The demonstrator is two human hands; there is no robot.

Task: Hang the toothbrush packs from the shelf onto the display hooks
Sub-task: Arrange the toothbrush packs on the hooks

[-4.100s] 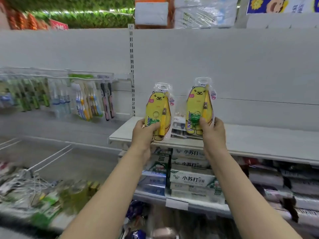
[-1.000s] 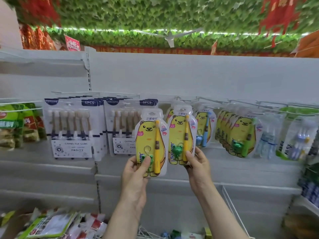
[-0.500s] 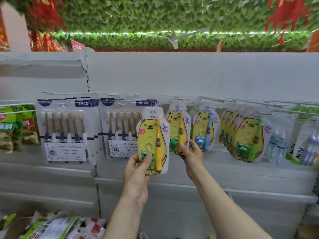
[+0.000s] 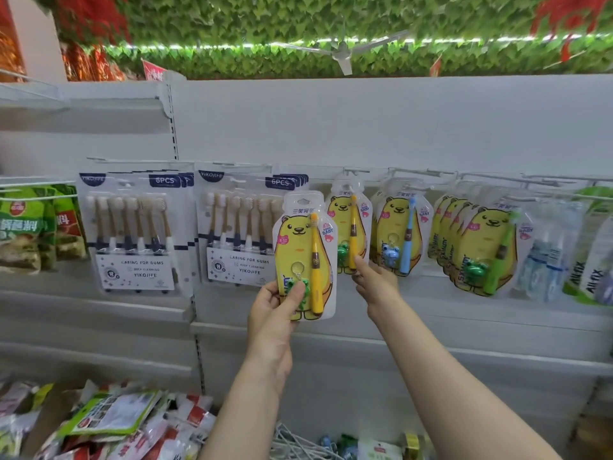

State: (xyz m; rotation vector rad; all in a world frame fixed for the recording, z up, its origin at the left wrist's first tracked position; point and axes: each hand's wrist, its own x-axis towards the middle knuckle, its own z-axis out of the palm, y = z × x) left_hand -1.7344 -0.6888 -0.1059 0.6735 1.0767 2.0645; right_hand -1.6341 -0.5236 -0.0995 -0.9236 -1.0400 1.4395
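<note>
Hanging bear packs: one on the hook, one in hand

Judging by how things lie, the job is partway done. The left hand [image 4: 272,310] grips a yellow bear toothbrush pack [image 4: 305,257] by its lower end, thumb pressed over the green frog charm, and holds it upright in front of the display, not yet hung. The right hand [image 4: 374,283] holds nothing; its straight fingers touch the bottom edge of a second bear pack [image 4: 348,224] that hangs from a hook [image 4: 356,170], though the hole's seating on the wire is too small to confirm. Left to do: hang the held pack.

The held pack reads "BABY" and "3-12". Just right of the hook hang a blue-brush pack [image 4: 401,234] and a row of green-brush packs [image 4: 487,247]. The six-brush packs [image 4: 136,234] on the left read "YIKOJIFE", "6PCS", "CARING FOR GUMS" and "DEEP CLEANING".
</note>
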